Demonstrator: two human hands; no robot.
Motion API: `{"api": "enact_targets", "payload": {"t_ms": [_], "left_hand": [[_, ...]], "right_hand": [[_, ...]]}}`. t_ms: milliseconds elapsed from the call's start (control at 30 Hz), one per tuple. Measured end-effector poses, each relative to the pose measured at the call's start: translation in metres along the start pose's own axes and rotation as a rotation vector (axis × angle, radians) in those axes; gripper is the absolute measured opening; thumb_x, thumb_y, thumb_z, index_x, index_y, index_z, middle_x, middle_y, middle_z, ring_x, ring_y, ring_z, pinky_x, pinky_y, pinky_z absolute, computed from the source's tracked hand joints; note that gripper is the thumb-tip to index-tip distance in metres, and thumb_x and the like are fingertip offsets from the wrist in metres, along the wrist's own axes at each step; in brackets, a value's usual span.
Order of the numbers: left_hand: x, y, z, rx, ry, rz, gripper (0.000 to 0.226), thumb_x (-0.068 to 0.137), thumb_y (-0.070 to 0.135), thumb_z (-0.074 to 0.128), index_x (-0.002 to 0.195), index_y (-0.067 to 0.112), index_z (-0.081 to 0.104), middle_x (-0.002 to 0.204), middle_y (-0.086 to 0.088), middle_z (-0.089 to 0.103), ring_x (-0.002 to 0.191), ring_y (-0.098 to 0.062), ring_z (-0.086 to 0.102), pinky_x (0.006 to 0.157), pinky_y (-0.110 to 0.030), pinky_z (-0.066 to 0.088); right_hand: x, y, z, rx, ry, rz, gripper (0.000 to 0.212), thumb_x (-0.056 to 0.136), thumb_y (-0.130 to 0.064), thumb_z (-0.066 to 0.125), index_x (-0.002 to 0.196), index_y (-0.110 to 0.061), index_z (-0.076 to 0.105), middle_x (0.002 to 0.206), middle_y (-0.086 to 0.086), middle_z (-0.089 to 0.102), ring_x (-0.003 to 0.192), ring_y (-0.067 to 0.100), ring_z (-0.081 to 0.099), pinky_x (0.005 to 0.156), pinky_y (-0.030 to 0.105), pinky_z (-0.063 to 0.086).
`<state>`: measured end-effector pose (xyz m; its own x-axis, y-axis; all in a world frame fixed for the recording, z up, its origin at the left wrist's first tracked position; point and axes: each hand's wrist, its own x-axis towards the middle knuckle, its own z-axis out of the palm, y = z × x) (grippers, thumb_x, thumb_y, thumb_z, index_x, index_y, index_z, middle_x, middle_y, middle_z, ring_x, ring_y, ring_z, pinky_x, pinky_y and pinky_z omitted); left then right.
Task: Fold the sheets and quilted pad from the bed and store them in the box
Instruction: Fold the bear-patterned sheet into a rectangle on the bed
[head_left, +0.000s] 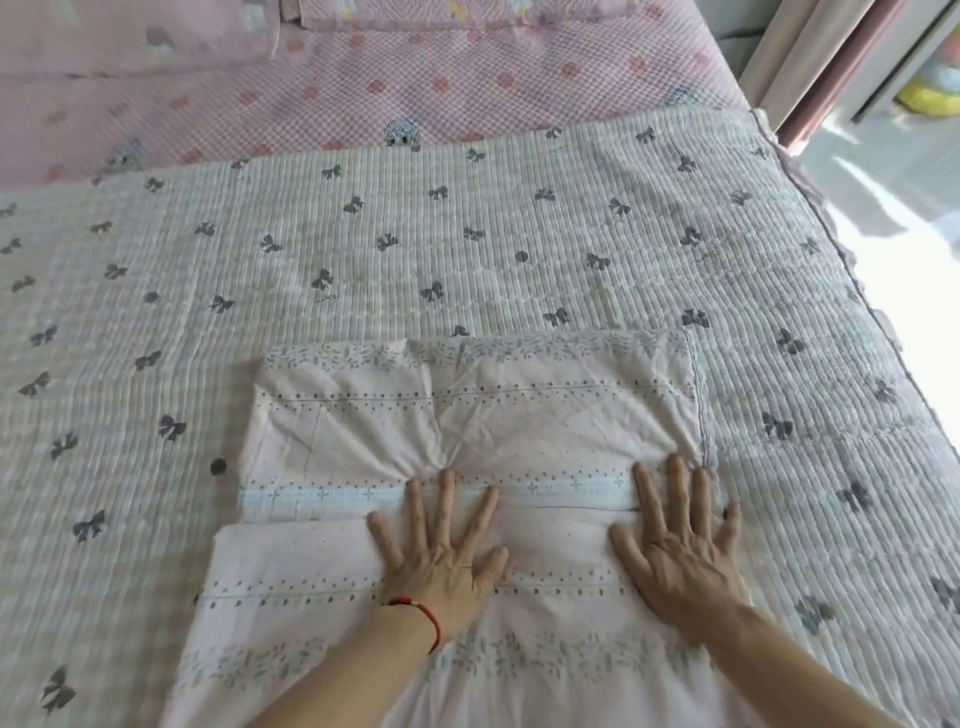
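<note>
- Pressing flat, your left hand (441, 558) has its fingers (445, 499) straight and spread wide, the tips reaching onto the pale blue band of the sheet (467, 415); nothing is pinched or curled round.
- Your right hand (675, 551) lies just beside it, palm down, fingers (675, 488) likewise fanned and straight, their tips crossing the same blue band near the sheet's right side.
- You wear a red cord (423, 613) at the left wrist.
- Under both palms the sheet is pale pink, thin and creased, folded into a rough rectangle with several layers showing; the fabric gathers into wrinkles just beyond your left fingertips.
- Its print runs in rows: small dark dots, a thin grey line, a leafy grey-green border along the far edge and again close to you, and the blue band with little crosses between.
- That folded sheet rests on the quilted pad (467, 249), cream with fine ribbed stitching and scattered grey bows, spread across the bed.
- Beyond the pad's far edge lies a pink checked cover (467, 78) with red flower spots.
</note>
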<state>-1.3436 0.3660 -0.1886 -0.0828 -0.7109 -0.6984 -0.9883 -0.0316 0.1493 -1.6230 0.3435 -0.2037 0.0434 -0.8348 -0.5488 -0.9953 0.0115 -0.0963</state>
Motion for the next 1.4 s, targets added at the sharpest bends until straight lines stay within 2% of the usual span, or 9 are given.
{"api": "enact_targets", "payload": {"t_ms": [167, 367, 533, 700, 867, 967, 1133, 1300, 1400], "left_hand": [[0.000, -0.058, -0.057, -0.047, 0.409, 0.117, 0.058, 0.089, 0.049, 0.040, 0.145, 0.048, 0.028, 0.155, 0.002, 0.025, 0.143, -0.031, 0.032, 0.107, -0.056, 0.036], [0.070, -0.162, -0.147, -0.085, 0.620, -0.462, 0.049, 0.096, 0.031, 0.058, 0.137, 0.015, 0.037, 0.143, -0.023, 0.028, 0.123, -0.043, 0.039, 0.089, -0.054, 0.046], [0.097, -0.179, -0.171, -0.309, 0.589, -0.502, 0.065, 0.099, 0.039, 0.058, 0.147, 0.006, 0.030, 0.135, -0.026, 0.049, 0.116, -0.045, 0.054, 0.089, -0.051, 0.050], [0.101, -0.189, -0.212, -0.496, 0.604, -0.701, 0.059, 0.090, 0.043, 0.072, 0.120, -0.006, 0.059, 0.116, -0.026, 0.068, 0.103, -0.042, 0.067, 0.082, -0.048, 0.058], [0.089, -0.200, -0.236, -0.977, 0.533, -0.610, 0.071, 0.084, 0.002, 0.078, 0.146, -0.002, 0.045, 0.126, -0.021, 0.064, 0.092, -0.031, 0.067, 0.062, -0.034, 0.062], [0.076, -0.201, -0.243, -1.369, 0.390, -0.467, 0.040, 0.093, -0.004, 0.066, 0.133, -0.003, 0.057, 0.104, -0.016, 0.068, 0.075, -0.024, 0.065, 0.043, -0.026, 0.056], [0.038, -0.211, -0.232, -1.776, 0.465, -0.092, 0.021, 0.097, 0.006, 0.060, 0.110, 0.018, 0.072, 0.100, -0.004, 0.076, 0.089, -0.017, 0.073, 0.075, -0.031, 0.056], [0.040, -0.226, -0.178, -1.469, 0.159, -0.294, 0.024, 0.091, -0.012, 0.052, 0.089, 0.010, 0.062, 0.085, -0.014, 0.059, 0.062, -0.020, 0.062, 0.053, -0.029, 0.053], [0.054, -0.210, -0.172, -1.041, 0.043, -0.394, 0.023, 0.084, -0.018, 0.055, 0.095, 0.002, 0.060, 0.091, -0.016, 0.057, 0.068, -0.022, 0.052, 0.056, -0.031, 0.045]], "right_hand": [[0.027, -0.005, -0.056, 0.139, 0.398, 0.013, 0.069, 0.088, -0.064, 0.039, 0.144, -0.024, 0.035, 0.145, 0.009, 0.035, 0.126, 0.032, 0.044, 0.104, 0.061, 0.035], [0.134, -0.004, -0.122, 0.580, 0.424, 0.305, 0.076, 0.088, -0.061, 0.053, 0.145, -0.016, 0.028, 0.125, 0.020, 0.056, 0.103, 0.037, 0.059, 0.086, 0.053, 0.051], [0.152, -0.004, -0.145, 0.856, 0.386, 0.362, 0.042, 0.091, -0.051, 0.066, 0.070, -0.016, 0.056, 0.063, 0.004, 0.053, 0.051, 0.017, 0.043, 0.054, 0.025, 0.038], [0.166, -0.003, -0.178, 0.763, 0.149, 0.360, 0.042, 0.093, -0.041, 0.072, 0.092, 0.001, 0.071, 0.073, 0.009, 0.063, 0.059, 0.021, 0.052, 0.054, 0.026, 0.041], [0.166, 0.005, -0.202, 0.879, 0.217, 0.340, 0.015, 0.096, -0.017, 0.071, 0.090, -0.003, 0.072, 0.081, 0.013, 0.071, 0.067, 0.021, 0.059, 0.068, 0.036, 0.055], [0.154, 0.006, -0.210, 1.163, 0.257, 0.278, 0.009, 0.098, -0.014, 0.067, 0.093, -0.006, 0.068, 0.102, 0.012, 0.069, 0.084, 0.021, 0.063, 0.084, 0.038, 0.056], [0.117, 0.023, -0.222, 1.716, 0.118, -0.204, 0.014, 0.103, -0.017, 0.054, 0.096, -0.010, 0.063, 0.090, 0.009, 0.065, 0.079, 0.025, 0.063, 0.070, 0.037, 0.063], [0.112, 0.036, -0.197, 1.293, -0.222, 0.186, 0.061, 0.089, -0.056, 0.061, 0.097, 0.004, 0.055, 0.071, 0.013, 0.054, 0.060, 0.026, 0.055, 0.058, 0.036, 0.053], [0.121, 0.010, -0.190, 0.549, -0.273, 0.296, 0.079, 0.080, -0.077, 0.053, 0.088, 0.000, 0.067, 0.060, 0.007, 0.063, 0.053, 0.021, 0.061, 0.051, 0.027, 0.050]]}}
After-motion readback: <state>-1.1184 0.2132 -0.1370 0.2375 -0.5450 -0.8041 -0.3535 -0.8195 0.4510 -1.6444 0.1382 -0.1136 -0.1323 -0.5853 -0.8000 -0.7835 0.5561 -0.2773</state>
